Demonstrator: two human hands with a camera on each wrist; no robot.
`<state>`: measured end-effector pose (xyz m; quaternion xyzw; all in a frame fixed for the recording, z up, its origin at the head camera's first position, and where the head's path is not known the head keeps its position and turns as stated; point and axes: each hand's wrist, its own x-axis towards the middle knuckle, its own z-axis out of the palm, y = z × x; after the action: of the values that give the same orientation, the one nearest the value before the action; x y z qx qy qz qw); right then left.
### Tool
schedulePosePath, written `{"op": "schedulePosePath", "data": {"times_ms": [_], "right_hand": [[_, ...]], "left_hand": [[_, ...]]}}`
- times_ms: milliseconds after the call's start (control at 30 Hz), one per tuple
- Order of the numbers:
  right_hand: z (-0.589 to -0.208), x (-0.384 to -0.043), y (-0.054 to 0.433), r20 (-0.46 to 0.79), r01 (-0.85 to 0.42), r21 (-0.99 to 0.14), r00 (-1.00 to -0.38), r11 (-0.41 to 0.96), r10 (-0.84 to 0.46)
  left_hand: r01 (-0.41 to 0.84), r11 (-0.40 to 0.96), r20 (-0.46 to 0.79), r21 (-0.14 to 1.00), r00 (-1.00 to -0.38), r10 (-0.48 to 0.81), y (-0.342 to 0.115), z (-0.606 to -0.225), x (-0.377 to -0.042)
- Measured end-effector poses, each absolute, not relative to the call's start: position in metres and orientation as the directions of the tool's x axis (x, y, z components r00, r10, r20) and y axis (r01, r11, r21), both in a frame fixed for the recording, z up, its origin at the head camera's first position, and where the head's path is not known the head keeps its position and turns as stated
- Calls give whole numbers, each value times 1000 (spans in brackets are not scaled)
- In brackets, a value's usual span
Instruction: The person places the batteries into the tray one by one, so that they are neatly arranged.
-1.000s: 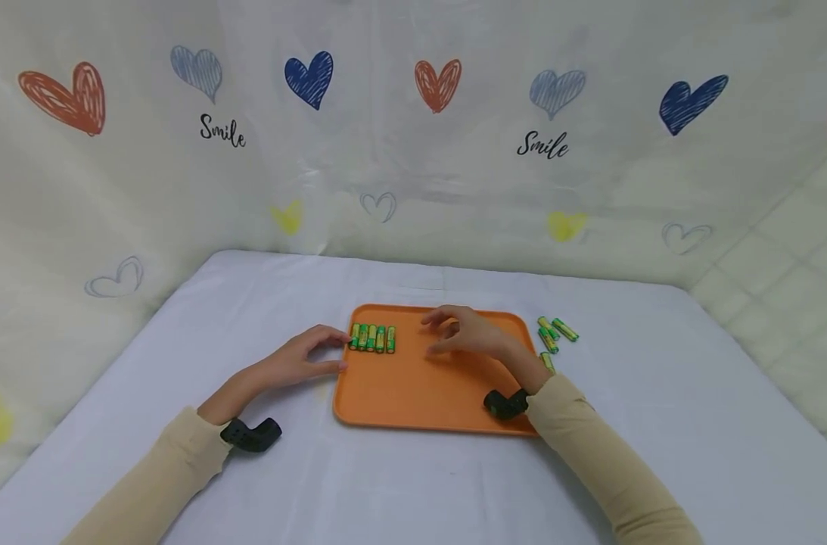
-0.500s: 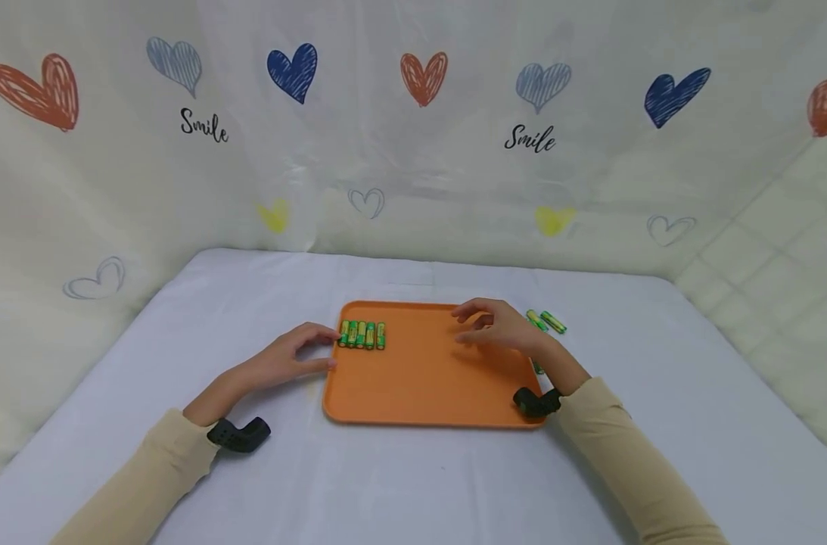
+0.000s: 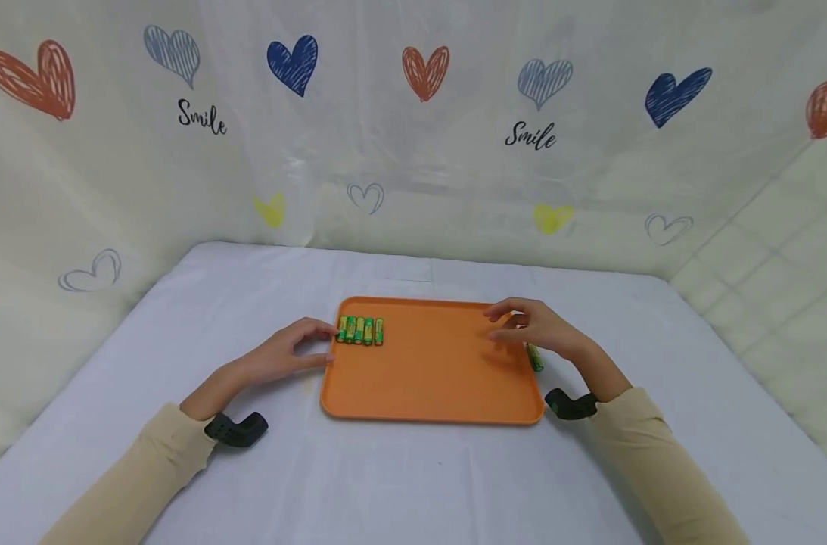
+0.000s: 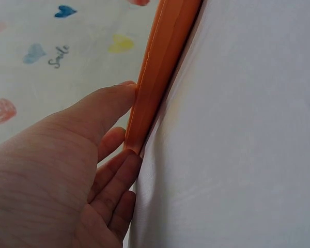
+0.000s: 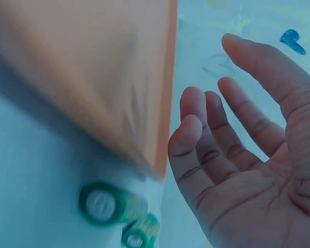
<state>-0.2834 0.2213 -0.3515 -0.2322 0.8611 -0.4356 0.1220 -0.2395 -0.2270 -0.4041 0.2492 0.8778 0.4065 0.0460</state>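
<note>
An orange tray (image 3: 430,371) lies on the table in the head view. Several green and yellow batteries (image 3: 360,331) stand side by side in a row in its far left corner. My left hand (image 3: 280,352) touches the tray's left rim, thumb and fingertips spaced apart along it; the left wrist view shows them against the tray wall (image 4: 152,77). Above the tray's right side hovers my right hand (image 3: 536,327), fingers loosely bent and holding nothing. Beneath it a loose battery (image 3: 535,358) lies beside the right rim. The right wrist view shows two battery ends (image 5: 101,204) near the tray corner.
White cloth (image 3: 399,484) covers the table. Behind it hangs a pale curtain (image 3: 454,166) printed with hearts and "Smile". A black device (image 3: 237,430) sits at the left wrist and another black device (image 3: 571,404) at the right wrist.
My right hand has moved right, from over the tray's middle to its right edge, and now hides most of the loose batteries there. My left hand stays at the left rim.
</note>
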Motion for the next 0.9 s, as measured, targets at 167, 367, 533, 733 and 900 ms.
{"op": "schedulePosePath", "data": {"times_ms": [167,367,533,733,900], "right_hand": [[-355,-280,240,-46,-258,-799,-874,543,-484],[-360,-274,262,-82,-221,-788,-887,575,-454],[-363,-268,275,-118,-187,-788,-889,587,-442],[-367,-264,287,-156,-216,-779,-843,589,-515],[-370,-263,291,-133,-248,-790,-823,561,-552]], "left_hand": [[403,545,128,735,-872,472,-227,-403,-240],[404,546,122,734,-869,479,-227,-404,-241],[401,548,118,734,-870,479,-227,-404,-240],[402,547,119,734,-870,479,-226,-405,-240],[403,546,125,734,-871,476,-226,-405,-241]]}}
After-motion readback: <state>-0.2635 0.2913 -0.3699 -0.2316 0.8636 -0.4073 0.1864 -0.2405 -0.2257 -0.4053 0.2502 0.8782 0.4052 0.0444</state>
